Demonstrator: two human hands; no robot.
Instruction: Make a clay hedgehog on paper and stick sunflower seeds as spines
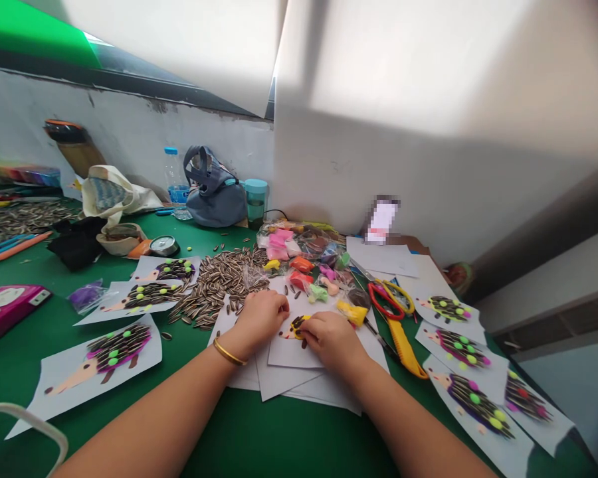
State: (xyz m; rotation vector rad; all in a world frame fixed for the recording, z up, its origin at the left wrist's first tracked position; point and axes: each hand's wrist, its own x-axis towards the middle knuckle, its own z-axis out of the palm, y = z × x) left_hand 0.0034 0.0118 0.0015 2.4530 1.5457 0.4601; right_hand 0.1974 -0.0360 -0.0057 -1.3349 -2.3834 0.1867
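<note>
In the head view a small yellow clay hedgehog (pixel 298 326) with dark seeds on its back lies on a sheet of white paper (pixel 292 357), on top of several other sheets. My right hand (pixel 336 342) is at the hedgehog's right side, its thumb and fingertips pinched together against the clay; what they hold is hidden. Just above and left of the hedgehog is my left hand (pixel 262 315), fingers curled and tips pressed together, over the paper. Whatever is in that pinch is too small to name. A pile of striped sunflower seeds (pixel 224 282) spreads to its left.
Bags of coloured clay (pixel 303 255) lie behind the paper. Red-handled scissors (pixel 385 302) and a yellow utility knife (pixel 406 348) sit to the right. Finished-looking seed hedgehog cards (pixel 471 405) flank both sides. A blue bag (pixel 216 199), a water bottle (pixel 177 186) and a cup (pixel 256 199) stand by the wall.
</note>
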